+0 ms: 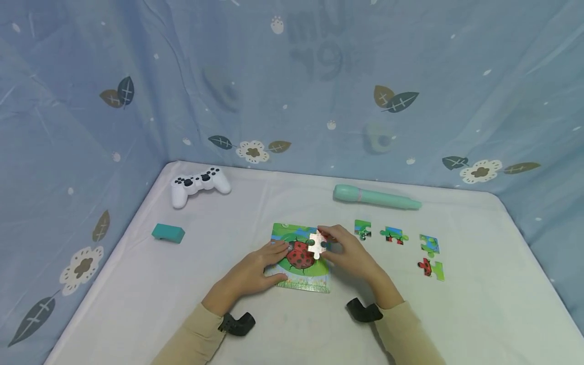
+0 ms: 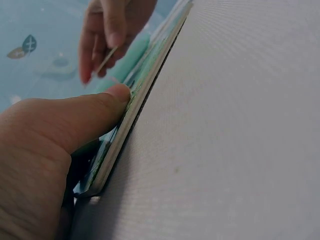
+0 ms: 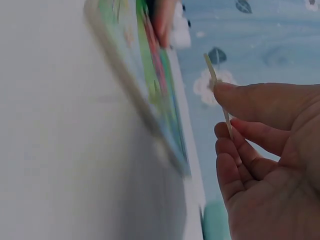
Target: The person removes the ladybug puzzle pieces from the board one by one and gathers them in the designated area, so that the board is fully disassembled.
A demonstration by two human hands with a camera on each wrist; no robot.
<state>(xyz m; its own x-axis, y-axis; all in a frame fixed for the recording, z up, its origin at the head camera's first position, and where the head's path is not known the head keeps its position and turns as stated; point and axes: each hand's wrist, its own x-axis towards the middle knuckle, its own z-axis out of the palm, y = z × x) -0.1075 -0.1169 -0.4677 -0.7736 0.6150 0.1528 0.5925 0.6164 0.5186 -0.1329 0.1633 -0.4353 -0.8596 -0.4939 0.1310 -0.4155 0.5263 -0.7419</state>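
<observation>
A ladybug jigsaw puzzle (image 1: 301,282) in a flat board lies on the white table. My left hand (image 1: 252,269) rests on its left side, fingers laid over the picture; in the left wrist view the thumb (image 2: 95,112) presses near the board's edge. Between thumb and fingers my right hand (image 1: 353,256) pinches a puzzle piece (image 1: 315,247), which overlaps the board's upper right part in the head view. Seen edge-on in the right wrist view, the same thin piece (image 3: 210,67) is held up off the board.
Loose puzzle pieces lie right of the board, among them a green one (image 1: 362,228) and a red-and-green one (image 1: 436,270). Behind them is a mint-green microphone-shaped object (image 1: 378,197). A white game controller (image 1: 201,185) and a teal block (image 1: 168,232) sit at left. Patterned blue cloth (image 1: 292,101) encloses the table.
</observation>
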